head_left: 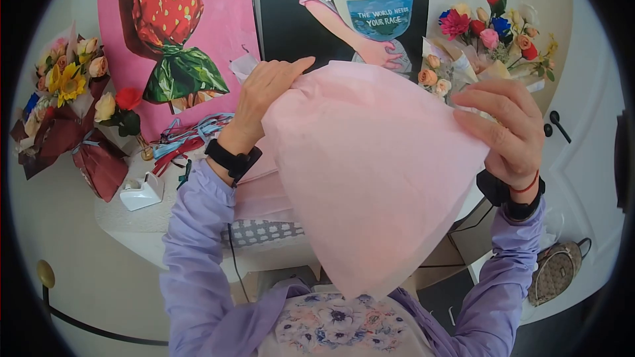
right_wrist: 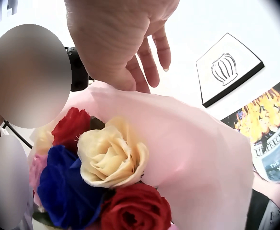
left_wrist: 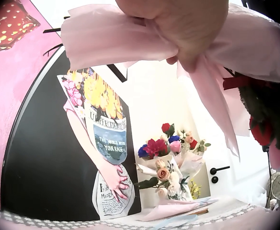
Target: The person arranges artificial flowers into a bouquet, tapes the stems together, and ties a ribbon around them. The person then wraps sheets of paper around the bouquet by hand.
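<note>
A bouquet wrapped in pink paper (head_left: 377, 172) is held up before the chest, flower end toward the body. My left hand (head_left: 268, 89) grips the gathered paper at its narrow end; in the left wrist view that hand (left_wrist: 178, 24) bunches the pink paper. At the wrapper's right edge, my right hand (head_left: 506, 122) pinches the paper between thumb and fingers. The right wrist view shows the flowers inside: a cream rose (right_wrist: 112, 155), a blue rose (right_wrist: 65, 187) and red roses (right_wrist: 135, 208). From the head view the paper hides them.
Behind stands a white table (head_left: 132, 221) with ribbons (head_left: 192, 135), a white tape dispenser (head_left: 142, 192) and more pink paper (head_left: 264, 195). Other bouquets stand left (head_left: 69, 79) and right (head_left: 493, 39). Two paintings lean at the back. A patterned backpack (head_left: 559, 271) sits at lower right.
</note>
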A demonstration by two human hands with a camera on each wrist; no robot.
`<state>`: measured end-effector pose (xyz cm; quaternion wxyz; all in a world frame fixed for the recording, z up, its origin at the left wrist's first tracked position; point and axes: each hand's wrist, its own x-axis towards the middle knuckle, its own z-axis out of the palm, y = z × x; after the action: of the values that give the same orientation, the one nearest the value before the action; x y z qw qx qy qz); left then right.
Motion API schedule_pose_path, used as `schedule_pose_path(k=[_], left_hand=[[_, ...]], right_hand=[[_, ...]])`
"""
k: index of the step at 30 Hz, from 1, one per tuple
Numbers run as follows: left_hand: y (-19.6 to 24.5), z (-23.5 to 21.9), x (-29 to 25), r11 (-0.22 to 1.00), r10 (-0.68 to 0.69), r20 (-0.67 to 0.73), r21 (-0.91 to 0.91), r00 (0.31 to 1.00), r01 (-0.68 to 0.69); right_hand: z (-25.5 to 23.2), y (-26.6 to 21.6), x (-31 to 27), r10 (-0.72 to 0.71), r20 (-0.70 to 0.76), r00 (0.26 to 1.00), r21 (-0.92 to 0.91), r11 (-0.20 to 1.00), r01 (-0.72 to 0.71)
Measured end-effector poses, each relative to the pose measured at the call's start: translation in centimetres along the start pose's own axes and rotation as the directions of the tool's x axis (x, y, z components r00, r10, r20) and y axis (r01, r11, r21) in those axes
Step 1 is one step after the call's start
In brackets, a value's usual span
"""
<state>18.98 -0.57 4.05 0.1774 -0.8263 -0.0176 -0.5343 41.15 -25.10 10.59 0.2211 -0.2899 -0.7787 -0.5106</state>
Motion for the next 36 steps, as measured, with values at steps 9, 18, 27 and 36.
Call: schedule_pose_path(k=[9,18,27,36], left_hand=[[0.1,0.0,-0.3,0.997,-0.002,-0.189,-0.079,0.982,-0.013],[-0.1,-0.4,-0.5,0.992,0.129,-0.162,0.006,0.978,-0.129],[-0.2,0.6,-0.2,0.987,0.119,-0.366,-0.061,0.923,-0.151],[0.6,0.0,0.1,0.997,0.071,-0.171,-0.026,0.983,-0.077]], right_hand=[[-0.4,-0.9,0.4,0.002,0.004,1.0,0.013,1.0,-0.002],[-0.4,-1.5,0.0,0.012,-0.034,0.999,-0.115,0.993,-0.016],[-0.2,-1.7,0.1,0.005,-0.059,0.998,-0.064,0.998,-0.009],[-0.1,-1.7,0.3,-0.018,-0.068,0.998,-0.037,0.999,0.015]])
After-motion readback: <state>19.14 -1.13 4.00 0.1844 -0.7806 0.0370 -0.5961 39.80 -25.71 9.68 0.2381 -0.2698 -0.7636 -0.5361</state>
